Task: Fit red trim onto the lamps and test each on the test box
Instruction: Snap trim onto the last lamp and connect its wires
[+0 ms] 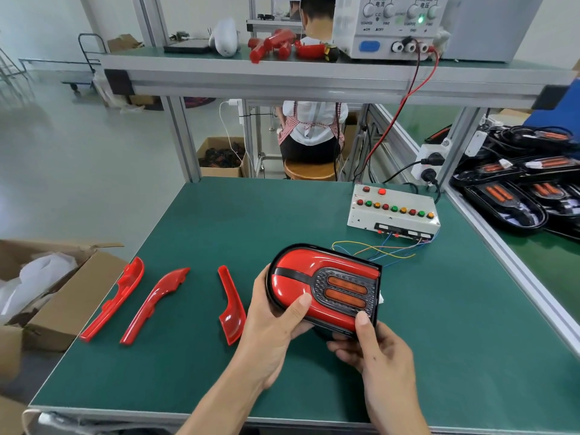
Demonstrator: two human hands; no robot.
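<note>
A lamp with red trim fitted round its black housing and two orange lenses is held just above the green table. My left hand grips its rounded left end, thumb on the red face. My right hand grips the lower right corner, thumb on the edge. Three loose red trim pieces lie to the left: one, a second and a third. The white test box with coloured buttons sits behind the lamp, thin coloured wires trailing from its front.
A pile of black lamps lies at the right beyond an aluminium rail. An open cardboard box stands at the table's left. A power supply and red parts sit on the shelf above. A person sits behind the bench.
</note>
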